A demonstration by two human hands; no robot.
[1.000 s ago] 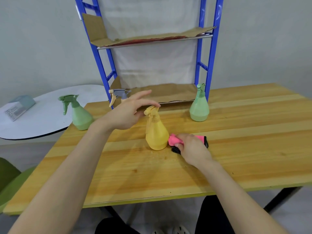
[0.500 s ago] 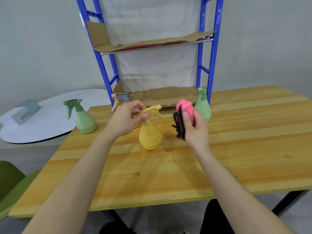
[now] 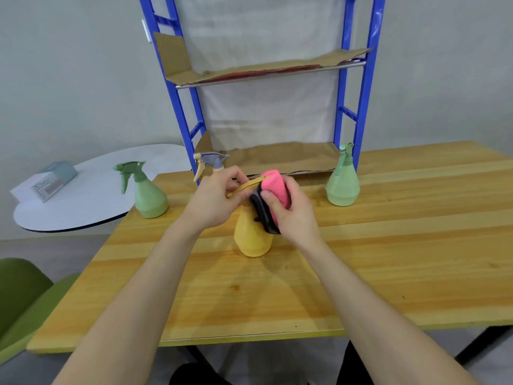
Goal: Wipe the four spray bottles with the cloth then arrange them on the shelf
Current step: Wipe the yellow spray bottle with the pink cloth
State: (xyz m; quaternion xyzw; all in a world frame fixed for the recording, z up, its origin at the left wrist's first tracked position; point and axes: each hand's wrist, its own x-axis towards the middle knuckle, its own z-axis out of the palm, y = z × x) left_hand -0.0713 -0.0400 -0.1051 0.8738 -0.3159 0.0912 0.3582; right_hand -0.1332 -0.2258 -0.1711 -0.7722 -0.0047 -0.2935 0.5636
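Observation:
A yellow spray bottle [image 3: 252,237] stands on the wooden table [image 3: 388,245] in the middle. My left hand [image 3: 215,200] grips its trigger head. My right hand [image 3: 291,211] holds a pink and black cloth [image 3: 273,194] against the bottle's neck and upper side. One green spray bottle [image 3: 148,194] stands at the table's left edge, another green one [image 3: 342,182] by the shelf's right post. A bottle with a grey and beige spray head [image 3: 211,161] sits behind my left hand, its body hidden. The blue shelf [image 3: 361,87] rises at the back with cardboard on its levels.
A white round table [image 3: 83,201] with a boxed item [image 3: 54,177] stands to the left. A green chair [image 3: 22,295] sits at the lower left. The wall is close behind the shelf.
My right hand lifted the cloth off the table and brought it onto the yellow bottle's neck. My left hand closed on the bottle's trigger head.

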